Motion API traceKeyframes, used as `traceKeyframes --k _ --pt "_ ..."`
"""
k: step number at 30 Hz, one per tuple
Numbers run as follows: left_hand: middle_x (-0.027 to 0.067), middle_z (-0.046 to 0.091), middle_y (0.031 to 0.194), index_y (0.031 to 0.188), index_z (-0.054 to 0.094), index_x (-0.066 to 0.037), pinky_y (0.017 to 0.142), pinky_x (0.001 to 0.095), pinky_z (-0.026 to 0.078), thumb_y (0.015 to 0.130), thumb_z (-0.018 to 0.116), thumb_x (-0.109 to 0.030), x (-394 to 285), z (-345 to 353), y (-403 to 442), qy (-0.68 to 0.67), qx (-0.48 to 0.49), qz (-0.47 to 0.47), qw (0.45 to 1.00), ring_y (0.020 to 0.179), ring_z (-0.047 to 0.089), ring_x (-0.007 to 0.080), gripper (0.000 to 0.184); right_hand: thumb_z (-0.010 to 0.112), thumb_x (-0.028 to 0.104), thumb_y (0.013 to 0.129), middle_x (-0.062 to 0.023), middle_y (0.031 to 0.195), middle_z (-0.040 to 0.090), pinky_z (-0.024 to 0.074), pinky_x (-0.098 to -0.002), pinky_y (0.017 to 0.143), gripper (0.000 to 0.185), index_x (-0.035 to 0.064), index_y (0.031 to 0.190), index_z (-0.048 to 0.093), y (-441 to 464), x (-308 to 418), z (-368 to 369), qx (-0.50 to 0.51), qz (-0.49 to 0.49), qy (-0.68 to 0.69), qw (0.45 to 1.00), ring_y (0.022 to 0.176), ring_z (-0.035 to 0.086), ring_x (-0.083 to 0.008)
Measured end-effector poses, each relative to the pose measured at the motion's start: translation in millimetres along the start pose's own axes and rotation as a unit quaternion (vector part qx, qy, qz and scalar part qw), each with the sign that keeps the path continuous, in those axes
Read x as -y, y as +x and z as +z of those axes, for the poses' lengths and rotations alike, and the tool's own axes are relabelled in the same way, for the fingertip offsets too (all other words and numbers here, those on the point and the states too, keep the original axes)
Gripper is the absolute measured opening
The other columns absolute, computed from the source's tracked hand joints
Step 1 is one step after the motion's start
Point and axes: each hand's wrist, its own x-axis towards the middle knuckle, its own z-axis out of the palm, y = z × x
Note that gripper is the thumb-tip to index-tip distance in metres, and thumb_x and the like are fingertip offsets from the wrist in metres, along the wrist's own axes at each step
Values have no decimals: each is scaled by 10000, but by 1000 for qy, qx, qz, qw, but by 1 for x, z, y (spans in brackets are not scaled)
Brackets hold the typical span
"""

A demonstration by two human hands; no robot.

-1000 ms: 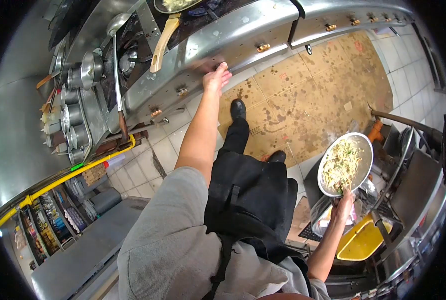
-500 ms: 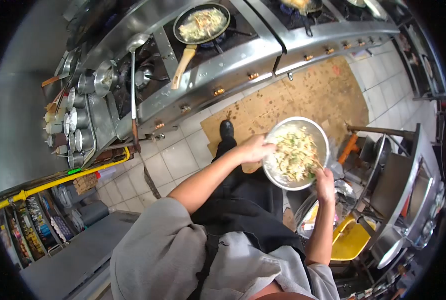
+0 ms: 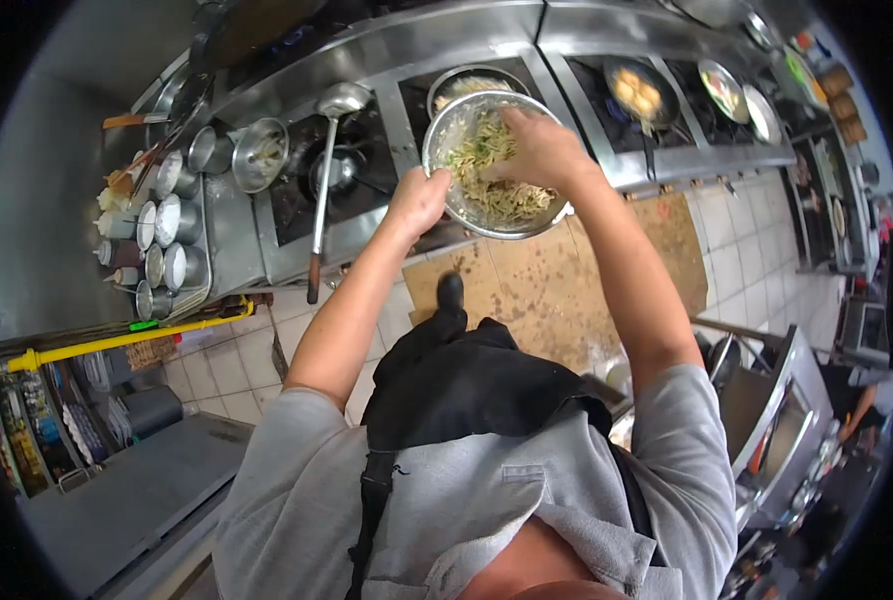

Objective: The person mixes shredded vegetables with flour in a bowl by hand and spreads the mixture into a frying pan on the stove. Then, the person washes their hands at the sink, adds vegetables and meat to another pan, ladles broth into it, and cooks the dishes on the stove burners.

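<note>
A metal mixing bowl [image 3: 443, 130] is held over the front of the stove, tilted. Inside lies a shredded vegetable mix [image 3: 497, 195] with green bits, looking coated in batter. My left hand [image 3: 419, 203] grips the bowl's left rim, thumb on the inner side. From the right my right hand [image 3: 547, 150] reaches into the bowl, its fingers spread and touching the mix; some fingertips are hard to make out. Behind the bowl, partly hidden by it, a frying pan [image 3: 477, 76] with pale shredded food sits on a burner.
A long-handled ladle [image 3: 327, 180] lies across the left burner. Several metal containers [image 3: 172, 215] stand at the left. Further right, a pan of round golden pieces [image 3: 635, 92] and a pan with food [image 3: 722, 90] sit on the stove. Brown cardboard [image 3: 537, 290] covers the floor.
The bowl has moved from low at my right up over the stove in front of the frying pan. My right hand has left the rim and is now inside the bowl.
</note>
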Motion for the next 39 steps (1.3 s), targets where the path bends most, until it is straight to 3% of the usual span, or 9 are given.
traceKeyframes --k 6,10,15,21,26,30,33,37,39 --pt "315 592 696 805 614 83 677 506 462 858 460 -281 -11 -36 72 11 -94 47 994 736 628 475 398 754 310 692 -145 1269 561 465 -400 1011 646 242 1308 572 99 38 19 65 15 -85 994 1205 537 -355" --pt "293 653 844 1028 615 34 753 527 491 868 463 -260 -17 -44 118 90 -193 96 972 823 631 481 367 702 209 722 -104 1210 580 488 -426 964 474 221 1192 644 147 26 26 62 -93 -119 987 1153 557 -332" --pt "296 657 960 1263 537 -35 842 527 490 881 481 -243 -29 -46 155 153 -155 112 969 916 628 465 439 702 181 738 -87 1178 594 486 -411 964 412 192 1147 653 160 -1 54 70 -106 -144 981 1158 555 -290" --pt "263 675 893 1246 490 -40 771 540 506 871 513 -210 -32 -50 182 247 -142 162 945 853 655 433 413 642 70 752 -85 1120 594 497 -407 936 402 187 1136 655 136 -35 77 35 -88 -138 986 1143 561 -290" --pt "268 672 925 1256 488 -67 763 550 504 875 487 -229 -34 -63 201 284 -148 165 933 847 654 439 414 633 97 776 -102 1149 602 500 -414 927 381 180 1148 652 137 -56 83 46 -104 -120 986 1124 576 -306" --pt "288 661 920 1287 500 -68 781 548 494 870 465 -237 -50 -75 196 248 -146 138 948 871 641 456 451 608 287 848 -178 1108 632 489 -445 900 330 81 1105 634 180 -51 50 -128 -45 76 988 1038 606 -363" --pt "297 657 919 1269 526 -45 784 535 492 873 473 -239 -43 -76 201 199 -146 169 954 881 632 472 444 633 273 839 -186 1056 648 488 -445 886 316 46 1059 644 225 -38 42 -229 73 273 931 990 620 -378" --pt "303 650 906 1248 532 -31 776 520 492 872 482 -227 -45 -73 197 155 -121 209 958 875 627 478 427 664 206 853 -161 1051 663 512 -363 849 273 30 1061 668 226 3 57 -241 64 371 895 961 645 -342" --pt "305 648 908 1248 531 -32 776 520 492 871 481 -221 -45 -70 192 157 -108 214 958 873 627 478 424 672 179 841 -151 990 662 516 -370 834 203 25 973 674 220 10 71 -351 -18 285 892 939 643 -332"
